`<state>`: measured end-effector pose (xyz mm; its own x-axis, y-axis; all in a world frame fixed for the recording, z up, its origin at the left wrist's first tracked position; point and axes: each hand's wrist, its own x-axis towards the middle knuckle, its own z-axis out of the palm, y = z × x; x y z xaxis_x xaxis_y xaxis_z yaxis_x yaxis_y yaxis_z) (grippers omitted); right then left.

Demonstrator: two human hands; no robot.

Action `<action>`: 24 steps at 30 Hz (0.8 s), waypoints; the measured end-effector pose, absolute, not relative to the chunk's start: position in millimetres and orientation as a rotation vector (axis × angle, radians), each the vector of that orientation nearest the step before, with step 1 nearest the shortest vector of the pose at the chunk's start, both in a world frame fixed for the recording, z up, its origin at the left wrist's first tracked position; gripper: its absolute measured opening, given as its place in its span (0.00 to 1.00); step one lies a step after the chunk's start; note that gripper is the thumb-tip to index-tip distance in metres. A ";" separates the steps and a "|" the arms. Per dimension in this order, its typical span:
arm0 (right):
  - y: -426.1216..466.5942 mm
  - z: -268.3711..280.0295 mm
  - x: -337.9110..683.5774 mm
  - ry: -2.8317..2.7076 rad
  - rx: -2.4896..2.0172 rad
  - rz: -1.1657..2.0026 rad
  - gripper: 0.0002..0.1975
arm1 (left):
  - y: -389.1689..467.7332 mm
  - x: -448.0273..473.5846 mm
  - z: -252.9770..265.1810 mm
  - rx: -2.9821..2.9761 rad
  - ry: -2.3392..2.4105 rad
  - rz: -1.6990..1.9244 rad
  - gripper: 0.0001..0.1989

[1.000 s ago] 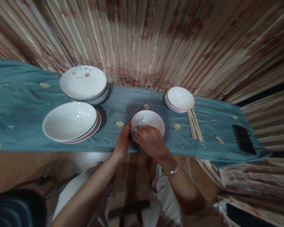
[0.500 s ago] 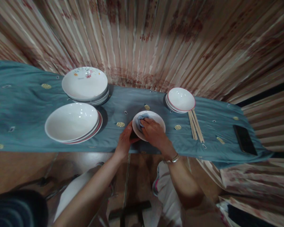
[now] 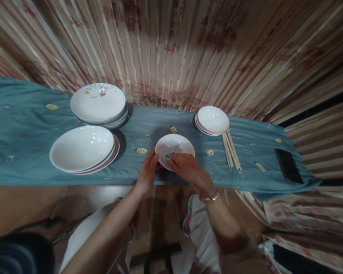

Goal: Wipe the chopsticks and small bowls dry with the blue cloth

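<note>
A small white bowl (image 3: 178,142) sits near the front edge of the table between my hands. My left hand (image 3: 148,168) grips its left rim, thumb on the inside. Inside the bowl, my right hand (image 3: 187,166) is closed over a blue-grey cloth (image 3: 167,156), pressed against the near part of the bowl. Most of the cloth is hidden under my fingers. A bracelet circles my right wrist.
Large white bowls (image 3: 81,148) are stacked at the left, with a stack of flower-patterned plates (image 3: 98,102) behind them. To the right stand stacked red-rimmed bowls (image 3: 213,120), wooden chopsticks (image 3: 231,150) and a black phone (image 3: 288,166). A pleated curtain (image 3: 165,53) hangs behind the table.
My right hand and the cloth have moved from the bowl's upper left wall down toward its near side. The left hand keeps its hold. The whole view has shifted slightly.
</note>
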<state>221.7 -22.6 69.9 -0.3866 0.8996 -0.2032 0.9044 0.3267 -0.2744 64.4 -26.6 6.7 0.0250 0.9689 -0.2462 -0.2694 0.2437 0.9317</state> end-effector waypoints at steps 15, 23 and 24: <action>-10.9 74.8 267.6 1.854 2.092 -3.096 0.15 | -29.1 59.8 5.5 1.944 1.293 1.282 0.29; 3.2 58.1 282.3 1.301 2.376 -3.463 0.13 | -43.0 84.0 12.6 2.441 1.092 0.925 0.12; 3.6 56.9 284.1 1.291 2.373 -3.471 0.13 | -43.7 86.2 11.5 2.450 1.093 0.903 0.12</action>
<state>284.1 3.6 56.9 0.0724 0.9578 -0.2781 -0.5435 -0.1959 -0.8162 86.2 -43.7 11.5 0.5102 0.7502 0.4206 0.5551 -0.6607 0.5053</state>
